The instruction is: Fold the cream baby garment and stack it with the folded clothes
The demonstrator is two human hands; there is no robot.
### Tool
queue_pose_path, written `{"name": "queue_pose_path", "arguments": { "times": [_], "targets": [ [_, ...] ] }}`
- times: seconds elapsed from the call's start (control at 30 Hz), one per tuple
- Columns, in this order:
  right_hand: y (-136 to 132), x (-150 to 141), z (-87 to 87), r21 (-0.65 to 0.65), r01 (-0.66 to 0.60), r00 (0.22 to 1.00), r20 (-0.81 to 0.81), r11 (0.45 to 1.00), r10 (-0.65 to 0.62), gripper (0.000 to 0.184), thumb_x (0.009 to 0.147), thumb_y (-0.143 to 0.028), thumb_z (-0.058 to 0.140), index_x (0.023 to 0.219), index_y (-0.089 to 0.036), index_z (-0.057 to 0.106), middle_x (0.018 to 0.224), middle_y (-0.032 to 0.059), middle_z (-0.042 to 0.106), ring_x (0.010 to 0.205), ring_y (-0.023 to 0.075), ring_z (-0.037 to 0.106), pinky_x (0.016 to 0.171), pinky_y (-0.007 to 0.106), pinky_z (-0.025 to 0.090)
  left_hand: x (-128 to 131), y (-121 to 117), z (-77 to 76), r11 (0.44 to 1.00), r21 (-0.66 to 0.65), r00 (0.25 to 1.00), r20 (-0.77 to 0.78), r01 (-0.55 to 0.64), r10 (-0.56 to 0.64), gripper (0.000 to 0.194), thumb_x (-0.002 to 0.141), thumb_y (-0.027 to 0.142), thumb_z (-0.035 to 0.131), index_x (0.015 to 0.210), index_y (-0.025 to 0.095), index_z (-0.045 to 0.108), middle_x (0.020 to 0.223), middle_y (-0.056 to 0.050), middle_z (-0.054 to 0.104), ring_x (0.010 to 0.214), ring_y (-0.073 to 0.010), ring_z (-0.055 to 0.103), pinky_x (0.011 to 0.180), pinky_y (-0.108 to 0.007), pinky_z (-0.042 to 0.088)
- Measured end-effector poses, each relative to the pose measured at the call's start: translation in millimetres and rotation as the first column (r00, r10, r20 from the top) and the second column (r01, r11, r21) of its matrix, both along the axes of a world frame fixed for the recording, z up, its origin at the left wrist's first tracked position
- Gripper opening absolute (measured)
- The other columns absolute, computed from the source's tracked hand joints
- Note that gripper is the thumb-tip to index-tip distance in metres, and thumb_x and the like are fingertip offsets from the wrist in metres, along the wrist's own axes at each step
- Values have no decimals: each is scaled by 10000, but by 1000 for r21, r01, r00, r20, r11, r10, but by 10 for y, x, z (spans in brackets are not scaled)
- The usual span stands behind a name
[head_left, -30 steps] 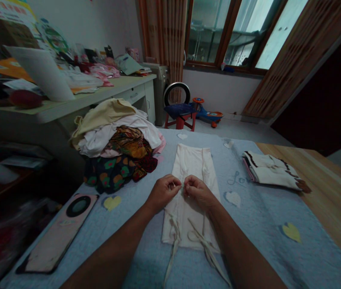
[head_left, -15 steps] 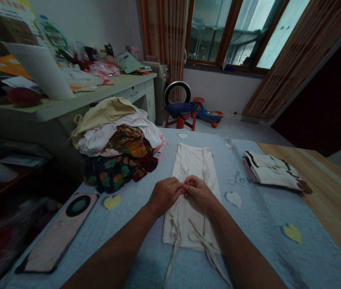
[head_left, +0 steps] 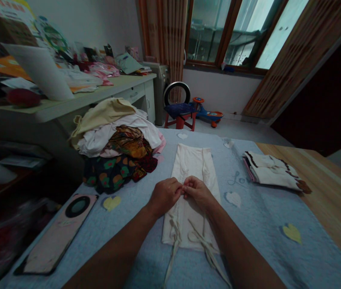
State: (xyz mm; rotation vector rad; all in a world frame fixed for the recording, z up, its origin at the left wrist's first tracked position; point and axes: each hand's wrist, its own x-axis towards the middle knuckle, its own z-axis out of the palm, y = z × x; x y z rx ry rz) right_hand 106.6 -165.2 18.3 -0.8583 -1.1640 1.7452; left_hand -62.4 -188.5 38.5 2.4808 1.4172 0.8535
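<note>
A white garment (head_left: 192, 158) lies flat in a long narrow shape on the blue heart-patterned cloth (head_left: 248, 233). Two pale ties, bowed or looped, trail from its near end. Over its middle, my left hand (head_left: 166, 194) and my right hand (head_left: 199, 192) meet with fingertips pinched together. What sits between the fingertips is too small and covered to make out; it may be part of the garment. Both forearms reach in from the near edge, the right one crossing the garment's near right corner.
A heap of crumpled clothes (head_left: 119, 140) rises at the left, near a desk (head_left: 98, 96) crowded with things. Closer on the left lies a pink phone-shaped panel (head_left: 58, 237) with a dark ring. Folded clothes (head_left: 274, 170) rest at the right, by bare wood (head_left: 333, 188).
My left hand has turned and closed in towards the right, so its fingertips now touch those of my right hand. The garment lies as before.
</note>
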Motion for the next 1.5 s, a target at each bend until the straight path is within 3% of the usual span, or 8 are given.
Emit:
{"name": "queue_pose_path", "arguments": {
  "times": [0.67,1.5],
  "targets": [
    [31,2,-66,11,-9,998,60,1000,8,388,646,-423,840,758,-194,547,625,-19,660,471,91,567,475,206,443,-39,37,-23,998,11,997,-43,63,-63,138,895,148,548,810,178,652,802,-16,637,762,-146,608,690,-251,437],
    [29,-24,-56,6,27,992,124,1000,-28,380,618,-408,844,728,-189,554,592,-16,652,473,104,582,478,216,444,30,43,-6,1000,-25,999,-43,5,-6,130,798,82,587,712,168,633,742,-11,614,709,-143,584,642,-250,410]
  ]
}}
